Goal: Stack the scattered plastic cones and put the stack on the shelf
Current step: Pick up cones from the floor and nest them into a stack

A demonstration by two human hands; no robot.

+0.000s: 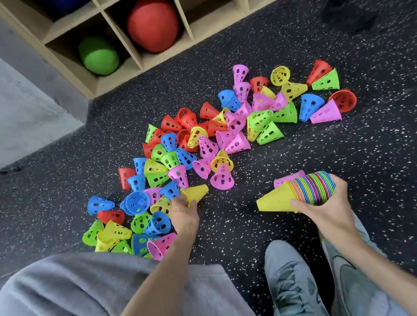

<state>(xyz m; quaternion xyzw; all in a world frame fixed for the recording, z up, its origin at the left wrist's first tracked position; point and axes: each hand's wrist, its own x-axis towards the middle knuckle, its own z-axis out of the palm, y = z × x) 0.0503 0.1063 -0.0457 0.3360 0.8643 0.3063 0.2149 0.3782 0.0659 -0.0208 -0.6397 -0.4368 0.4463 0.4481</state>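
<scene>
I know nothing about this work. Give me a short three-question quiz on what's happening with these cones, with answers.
1. True or false: the right hand holds a stack of cones.
2. What colour is the single cone in the left hand?
3. In the shelf, the green ball sits: A) left of the red ball, B) right of it, C) in the same cubby.

Key: 1 true; 2 yellow; 3 A.
</scene>
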